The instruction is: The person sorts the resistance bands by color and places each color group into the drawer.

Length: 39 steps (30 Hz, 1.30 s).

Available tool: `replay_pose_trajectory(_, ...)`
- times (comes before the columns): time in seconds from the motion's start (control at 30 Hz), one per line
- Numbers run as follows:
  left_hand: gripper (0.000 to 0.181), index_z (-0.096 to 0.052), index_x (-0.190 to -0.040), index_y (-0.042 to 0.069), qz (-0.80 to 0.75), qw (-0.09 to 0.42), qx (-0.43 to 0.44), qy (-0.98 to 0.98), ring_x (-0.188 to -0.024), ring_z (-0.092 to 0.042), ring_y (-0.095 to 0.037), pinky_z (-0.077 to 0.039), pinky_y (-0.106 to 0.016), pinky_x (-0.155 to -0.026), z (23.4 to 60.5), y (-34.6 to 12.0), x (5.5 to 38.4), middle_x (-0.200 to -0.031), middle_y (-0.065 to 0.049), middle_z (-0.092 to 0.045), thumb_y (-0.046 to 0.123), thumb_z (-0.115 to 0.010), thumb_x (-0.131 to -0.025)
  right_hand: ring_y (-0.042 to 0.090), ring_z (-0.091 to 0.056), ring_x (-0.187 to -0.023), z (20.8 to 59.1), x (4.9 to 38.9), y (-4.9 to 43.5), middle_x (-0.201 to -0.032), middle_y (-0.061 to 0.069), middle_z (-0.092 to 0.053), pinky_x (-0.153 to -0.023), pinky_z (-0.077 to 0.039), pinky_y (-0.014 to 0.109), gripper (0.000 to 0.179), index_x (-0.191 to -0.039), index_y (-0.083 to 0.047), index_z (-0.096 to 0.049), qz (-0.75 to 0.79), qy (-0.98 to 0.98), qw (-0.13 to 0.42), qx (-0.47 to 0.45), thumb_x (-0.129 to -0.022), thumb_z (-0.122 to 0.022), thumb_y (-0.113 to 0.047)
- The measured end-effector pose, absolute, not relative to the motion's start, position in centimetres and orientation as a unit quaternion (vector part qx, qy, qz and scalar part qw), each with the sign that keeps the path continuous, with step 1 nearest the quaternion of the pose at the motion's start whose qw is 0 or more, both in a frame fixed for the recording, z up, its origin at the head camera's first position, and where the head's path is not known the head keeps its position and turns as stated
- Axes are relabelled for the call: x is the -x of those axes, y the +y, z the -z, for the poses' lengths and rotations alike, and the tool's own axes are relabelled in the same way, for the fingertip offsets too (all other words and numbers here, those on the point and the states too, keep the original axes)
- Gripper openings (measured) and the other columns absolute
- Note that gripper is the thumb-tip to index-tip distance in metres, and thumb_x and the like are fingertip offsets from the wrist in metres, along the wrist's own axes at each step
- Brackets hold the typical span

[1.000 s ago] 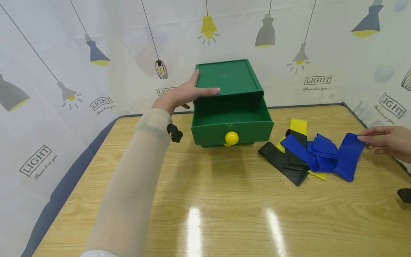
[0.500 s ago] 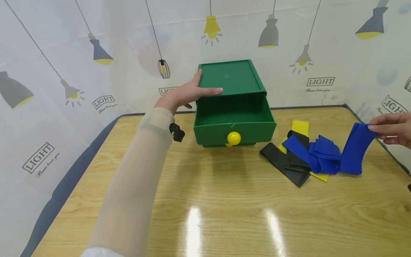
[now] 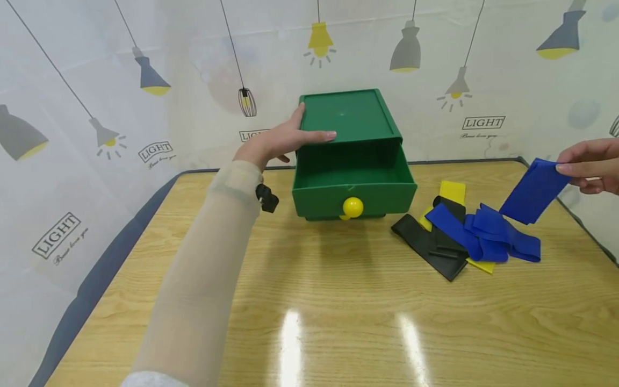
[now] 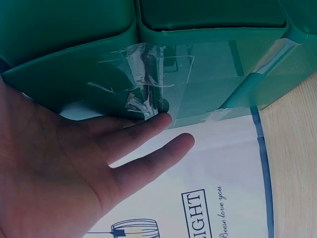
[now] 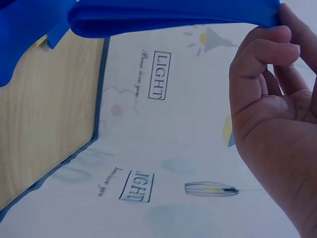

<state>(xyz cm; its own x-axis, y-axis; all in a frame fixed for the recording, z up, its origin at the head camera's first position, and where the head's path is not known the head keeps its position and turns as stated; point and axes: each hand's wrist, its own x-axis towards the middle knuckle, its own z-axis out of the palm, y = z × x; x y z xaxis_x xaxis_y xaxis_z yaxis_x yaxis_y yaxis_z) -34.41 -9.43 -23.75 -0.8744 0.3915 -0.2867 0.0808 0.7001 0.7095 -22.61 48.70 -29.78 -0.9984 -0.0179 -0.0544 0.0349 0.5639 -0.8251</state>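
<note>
A green drawer box [image 3: 345,115] stands on the table with its drawer [image 3: 319,202] pulled out; a yellow round knob [image 3: 353,207] is on the drawer front. My left hand [image 3: 278,141] rests on the box's left edge, thumb on top. In the left wrist view its straight fingers [image 4: 148,166] lie near the taped side wall. At the right, my right hand [image 3: 592,165] pinches one end of a flat blue resistance band [image 3: 535,192], which hangs tilted above the pile. The right wrist view shows this band [image 5: 168,17] as a folded loop.
Right of the drawer lies a loose pile of blue bands [image 3: 490,231], black bands [image 3: 430,250] and a yellow band [image 3: 453,190], overlapping. A lamp-printed cloth [image 3: 193,70] stands behind the wooden table [image 3: 338,306].
My right hand has lifted the blue resistance band off the pile, up and to the right; another blue band's end shows beneath. The left hand and the drawer stay put.
</note>
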Motion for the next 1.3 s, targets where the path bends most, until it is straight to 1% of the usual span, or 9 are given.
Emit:
replay_pose_trajectory(0.13,0.125,0.031,-0.163,0.043,-0.363,0.214,-0.132,0.897,-0.166,-0.02,-0.027,-0.044,-0.059,-0.121,23.8,-9.5,34.4,-0.18,0.006,0.017,0.078,-0.064,-0.09,0.021,-0.048,-0.069,28.5,22.5,47.2,-0.078,-0.005,-0.057,-0.058,-0.032,0.041,0.022,-0.104,-0.029,-0.072,0.467,0.884,0.03,0.017,-0.111,-0.057,-0.015)
replay_pose_trajectory(0.33,0.125,0.03,-0.163,0.043,-0.364,0.214,-0.134,0.896,-0.166,-0.02,-0.026,-0.044,-0.06,-0.121,23.8,-9.5,34.6,-0.18,0.006,0.017,0.079,-0.064,-0.089,0.022,-0.045,-0.07,27.0,22.2,45.1,-0.08,-0.003,-0.053,-0.062,-0.03,0.042,0.019,-0.113,-0.023,-0.071,0.468,0.881,0.028,0.065,-0.111,-0.056,-0.012)
replay_pose_trajectory(0.5,0.125,0.031,-0.163,0.043,-0.363,0.215,-0.135,0.897,-0.166,-0.02,-0.026,-0.044,-0.06,-0.121,23.7,-9.7,34.7,-0.18,0.006,0.017,0.079,-0.064,-0.09,0.024,-0.046,-0.068,25.5,22.3,42.9,-0.08,-0.003,-0.055,-0.061,-0.031,0.042,0.017,-0.113,-0.019,-0.069,0.459,0.884,0.032,0.084,-0.11,-0.057,-0.007)
replay_pose_trajectory(0.7,0.126,0.03,-0.163,0.044,-0.364,0.216,-0.131,0.896,-0.166,-0.021,-0.024,-0.044,-0.058,-0.121,23.8,-9.7,34.5,-0.181,0.007,0.015,0.081,-0.065,-0.088,0.026,-0.048,-0.07,23.6,22.7,40.3,-0.078,-0.001,-0.053,-0.061,-0.034,0.04,0.016,-0.115,-0.018,-0.068,0.455,0.883,0.05,0.098,-0.11,-0.057,-0.008)
replay_pose_trajectory(0.8,0.127,0.029,-0.163,0.045,-0.368,0.218,-0.13,0.894,-0.166,-0.021,-0.023,-0.043,-0.058,-0.122,23.8,-9.7,34.5,-0.181,0.008,0.015,0.081,-0.066,-0.087,0.027,-0.049,-0.071,22.8,22.8,39.2,-0.08,-0.001,-0.055,-0.062,-0.034,0.04,0.015,-0.117,-0.015,-0.068,0.453,0.883,0.052,0.109,-0.109,-0.057,-0.007)
replay_pose_trajectory(0.9,0.127,0.029,-0.163,0.044,-0.372,0.219,-0.131,0.893,-0.166,-0.021,-0.024,-0.042,-0.059,-0.122,23.8,-9.7,34.5,-0.181,0.008,0.015,0.079,-0.066,-0.088,0.028,-0.049,-0.071,22.1,22.9,38.5,-0.083,-0.001,-0.058,-0.062,-0.036,0.04,0.015,-0.117,-0.013,-0.068,0.454,0.881,0.055,0.119,-0.109,-0.058,-0.005)
replay_pose_trajectory(1.07,0.127,0.029,-0.163,0.044,-0.371,0.217,-0.129,0.894,-0.166,-0.02,-0.024,-0.043,-0.059,-0.121,23.8,-9.6,34.5,-0.181,0.008,0.015,0.08,-0.066,-0.088,0.028,-0.05,-0.072,21.0,23.2,37.3,-0.085,0.0,-0.057,-0.062,-0.039,0.038,0.015,-0.118,-0.01,-0.068,0.454,0.878,0.059,0.143,-0.109,-0.057,-0.004)
replay_pose_trajectory(1.3,0.124,0.029,-0.164,0.042,-0.371,0.209,-0.138,0.894,-0.167,-0.019,-0.028,-0.041,-0.062,-0.122,24.0,-9.5,34.6,-0.181,0.004,0.016,0.076,-0.065,-0.091,0.029,-0.053,-0.072,19.8,23.6,35.8,-0.084,0.003,-0.063,-0.06,-0.042,0.038,0.018,-0.115,-0.005,-0.07,0.463,0.866,0.065,0.177,-0.107,-0.057,0.003)
